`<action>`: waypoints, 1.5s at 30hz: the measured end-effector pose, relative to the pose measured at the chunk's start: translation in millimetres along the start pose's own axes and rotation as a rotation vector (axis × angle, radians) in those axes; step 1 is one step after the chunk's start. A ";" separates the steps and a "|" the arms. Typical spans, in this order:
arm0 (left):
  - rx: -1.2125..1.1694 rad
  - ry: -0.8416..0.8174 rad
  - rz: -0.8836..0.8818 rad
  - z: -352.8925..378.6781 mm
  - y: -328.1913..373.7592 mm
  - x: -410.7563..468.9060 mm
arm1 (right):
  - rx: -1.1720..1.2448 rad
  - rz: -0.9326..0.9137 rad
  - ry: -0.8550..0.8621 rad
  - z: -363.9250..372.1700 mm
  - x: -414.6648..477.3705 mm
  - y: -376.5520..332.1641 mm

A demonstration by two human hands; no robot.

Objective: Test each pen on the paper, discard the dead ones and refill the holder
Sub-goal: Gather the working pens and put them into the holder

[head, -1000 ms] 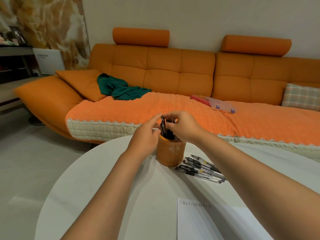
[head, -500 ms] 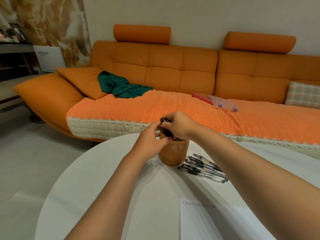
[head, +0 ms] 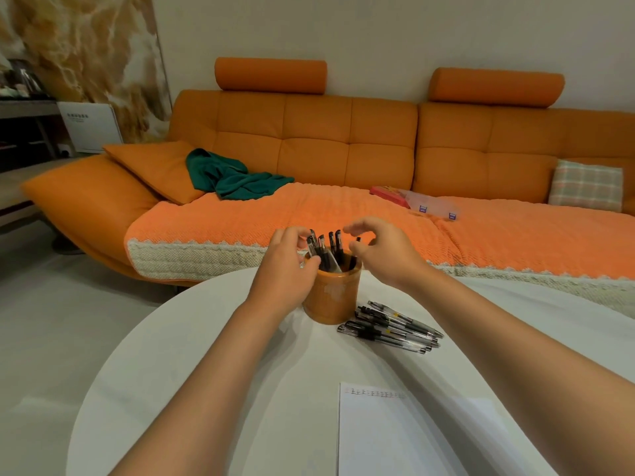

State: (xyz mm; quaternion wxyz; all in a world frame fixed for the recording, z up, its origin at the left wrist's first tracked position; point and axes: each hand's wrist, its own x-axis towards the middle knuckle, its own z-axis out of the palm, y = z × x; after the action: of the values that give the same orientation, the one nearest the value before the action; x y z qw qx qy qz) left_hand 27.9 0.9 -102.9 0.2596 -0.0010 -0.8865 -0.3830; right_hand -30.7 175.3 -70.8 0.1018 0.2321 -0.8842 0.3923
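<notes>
Head view. Ref. items:

- Round orange-brown wooden pen holder [head: 332, 293]: upright on the round white table [head: 192, 355], far of centre.
- Black-capped pens in the holder [head: 326, 249]: several, leaning fanned, tops above the rim.
- Bundle of clear-barrelled black pens [head: 391, 328]: lying flat, just beside the holder base on its near-right side.
- White sheet of paper [head: 378, 434]: near edge, right of centre, w/ a row of small test marks [head: 374, 393] along its far edge.

Hands:

- Left hand [head: 285, 262]: at the holder's left rim, fingers curled toward the pen tops, thumb against the barrels. Blur prevents confirming a pinch; cannot tell.
- Right hand [head: 381, 249]: just right of the pen tops, fingers arched and spread apart, nothing held.

Hazards (est.):

1. Tip-over. The fanned pens load the holder off-centre; a sideways pull by the left hand w/o the right steadying the body could topple it and scatter the contents.
2. Batch mix-up. The lying bundle and the standing pens look identical. Nothing visible marks which are tested or dead, so any spill or careless regrab merges the groups.
3. Sweep. The right forearm passes close to the lying bundle; lowering it could roll the pens across the smooth top toward the right edge.
4. Paper shift. The sheet is unweighted, so a forearm drag may slide it off the near edge.
</notes>
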 end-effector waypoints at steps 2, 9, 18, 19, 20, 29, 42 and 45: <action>-0.002 0.051 0.111 2.9 11.2 -9.1 | 0.009 0.032 0.014 -7.2 -14.3 10.2; 0.181 -0.440 0.189 47.8 18.3 -49.6 | -0.510 0.133 -0.421 -3.5 -64.2 61.1; 0.438 -0.594 0.273 72.2 4.4 -68.1 | -0.514 0.067 -0.426 7.3 -83.6 83.2; 0.447 -0.584 0.272 72.7 4.3 -68.2 | -0.498 0.072 -0.440 6.2 -83.9 82.4; 0.452 -0.581 0.271 73.2 4.3 -68.3 | -0.482 0.067 -0.457 4.3 -84.5 81.1; 0.402 -0.592 0.203 72.2 5.8 -71.3 | -0.600 -0.075 -0.468 4.2 -94.6 76.7; 0.346 -0.767 0.092 62.9 6.4 -65.9 | -0.698 -0.075 -0.573 16.4 -95.8 69.8; 0.361 -0.742 0.119 61.6 7.1 -66.8 | -0.679 -0.106 -0.594 18.4 -95.5 70.3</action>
State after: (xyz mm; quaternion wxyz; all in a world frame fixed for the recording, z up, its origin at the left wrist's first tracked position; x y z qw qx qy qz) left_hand 58.9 60.9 -164.0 -0.0600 -0.1448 -0.9712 -0.1794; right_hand 18.1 234.4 -163.2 -0.0662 0.3333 -0.9404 -0.0092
